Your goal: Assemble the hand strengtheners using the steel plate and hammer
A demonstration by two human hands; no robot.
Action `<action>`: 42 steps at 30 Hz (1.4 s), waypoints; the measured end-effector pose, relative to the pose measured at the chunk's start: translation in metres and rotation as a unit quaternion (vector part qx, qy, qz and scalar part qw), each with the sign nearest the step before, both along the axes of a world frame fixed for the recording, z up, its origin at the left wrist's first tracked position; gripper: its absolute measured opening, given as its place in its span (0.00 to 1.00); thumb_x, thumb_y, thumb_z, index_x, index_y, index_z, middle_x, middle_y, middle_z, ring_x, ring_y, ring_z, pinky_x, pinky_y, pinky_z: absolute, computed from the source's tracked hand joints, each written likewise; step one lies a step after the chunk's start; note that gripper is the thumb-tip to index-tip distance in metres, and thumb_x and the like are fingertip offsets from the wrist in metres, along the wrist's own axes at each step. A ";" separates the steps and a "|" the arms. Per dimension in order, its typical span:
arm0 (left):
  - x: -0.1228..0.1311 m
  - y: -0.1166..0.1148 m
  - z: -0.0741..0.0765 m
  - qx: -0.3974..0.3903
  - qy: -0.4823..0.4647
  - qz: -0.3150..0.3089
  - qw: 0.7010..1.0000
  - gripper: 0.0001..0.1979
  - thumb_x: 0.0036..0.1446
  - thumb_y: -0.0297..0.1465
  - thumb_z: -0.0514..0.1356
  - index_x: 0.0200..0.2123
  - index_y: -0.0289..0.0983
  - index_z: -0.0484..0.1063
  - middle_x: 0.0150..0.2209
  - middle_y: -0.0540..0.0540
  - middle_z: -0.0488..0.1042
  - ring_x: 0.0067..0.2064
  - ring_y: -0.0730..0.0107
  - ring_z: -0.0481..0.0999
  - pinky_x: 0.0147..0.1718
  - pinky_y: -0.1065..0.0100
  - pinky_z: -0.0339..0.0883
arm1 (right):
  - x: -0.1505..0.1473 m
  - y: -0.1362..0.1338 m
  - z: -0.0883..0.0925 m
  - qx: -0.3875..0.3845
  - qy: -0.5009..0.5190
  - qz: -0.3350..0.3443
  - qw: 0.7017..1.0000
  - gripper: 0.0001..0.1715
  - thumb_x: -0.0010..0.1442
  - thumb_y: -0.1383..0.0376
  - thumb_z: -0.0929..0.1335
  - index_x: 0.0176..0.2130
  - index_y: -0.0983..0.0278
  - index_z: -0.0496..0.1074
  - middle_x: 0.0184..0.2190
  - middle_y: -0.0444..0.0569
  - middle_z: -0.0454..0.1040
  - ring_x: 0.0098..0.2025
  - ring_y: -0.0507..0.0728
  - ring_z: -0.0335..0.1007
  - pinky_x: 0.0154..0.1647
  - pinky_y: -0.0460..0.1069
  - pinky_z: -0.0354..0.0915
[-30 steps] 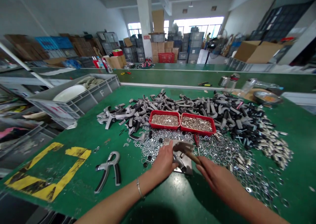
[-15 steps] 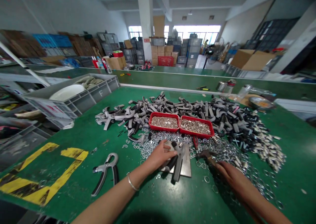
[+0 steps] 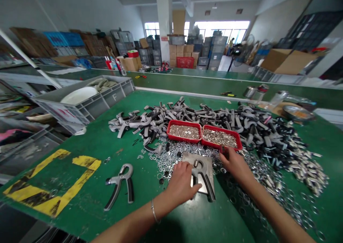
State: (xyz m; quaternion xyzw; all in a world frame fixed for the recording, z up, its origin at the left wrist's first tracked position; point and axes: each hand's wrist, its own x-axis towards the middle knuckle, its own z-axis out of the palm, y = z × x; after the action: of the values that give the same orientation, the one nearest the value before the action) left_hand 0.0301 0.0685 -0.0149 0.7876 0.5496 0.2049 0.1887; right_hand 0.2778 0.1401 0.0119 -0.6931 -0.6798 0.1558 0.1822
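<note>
A slip is the main danger I'm seeing here: the left hand [image 3: 182, 181] is bearing down on a hand gripper [image 3: 201, 168], and the steel plate [image 3: 197, 164] under it is lying among loose steel washers [image 3: 171, 160] on the green desk [image 3: 88, 143]. If the pressure is landing off-centre, the gripper could be skidding off the plate or the plate could be shifting, scattering washers. The right hand [image 3: 235, 166] is reaching close to the near rim of a red tray [image 3: 214, 126] of small parts, so a careless knock could be tipping those parts into the washers.

The gripper is lying flat on the plate, near the middle of the desk's near edge. Its long axis is running roughly from the far edge toward the near edge, leaning slightly to the right. Its metal head is pointing away from the person, while its black-sleeved handles are pointing toward them, with one tip reaching past the plate's near edge.

The left hand's fingers are curling closed over the gripper, and it appears to have hold of it. The right hand's fingers are partly closed at the tray, but I cannot tell whether they are holding anything.
</note>
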 end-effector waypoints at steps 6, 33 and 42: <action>-0.006 0.009 0.004 -0.038 0.012 -0.011 0.999 0.24 0.53 0.37 0.63 0.52 0.37 0.67 0.50 0.40 0.67 0.54 0.51 0.64 0.56 0.53 0.58 | -0.038 -0.032 0.002 -0.018 0.419 0.015 0.908 0.18 0.64 0.48 0.64 0.43 0.59 0.63 0.32 0.49 0.80 0.32 0.61 0.78 0.35 0.54 0.73; -0.007 0.011 0.008 -0.062 0.036 -0.021 0.997 0.25 0.54 0.41 0.64 0.52 0.36 0.67 0.51 0.39 0.67 0.54 0.49 0.64 0.54 0.49 0.59 | -0.091 -0.010 0.004 0.046 0.317 0.113 0.940 0.21 0.66 0.50 0.58 0.35 0.61 0.69 0.20 0.39 0.74 0.16 0.50 0.62 0.17 0.46 0.65; -0.034 0.056 0.030 0.016 0.046 -0.083 0.995 0.20 0.63 0.41 0.58 0.54 0.37 0.68 0.50 0.42 0.72 0.53 0.56 0.68 0.53 0.56 0.62 | -0.007 0.020 0.007 -0.017 0.214 0.047 0.976 0.18 0.55 0.50 0.71 0.28 0.61 0.72 0.23 0.46 0.73 0.26 0.58 0.68 0.29 0.51 0.64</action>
State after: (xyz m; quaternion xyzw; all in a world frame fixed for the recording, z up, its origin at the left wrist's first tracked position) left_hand -0.0038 0.1244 0.0151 0.8422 0.4868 0.1609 0.1669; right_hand 0.2708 0.1599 0.0190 -0.6139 -0.6544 0.3202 0.3039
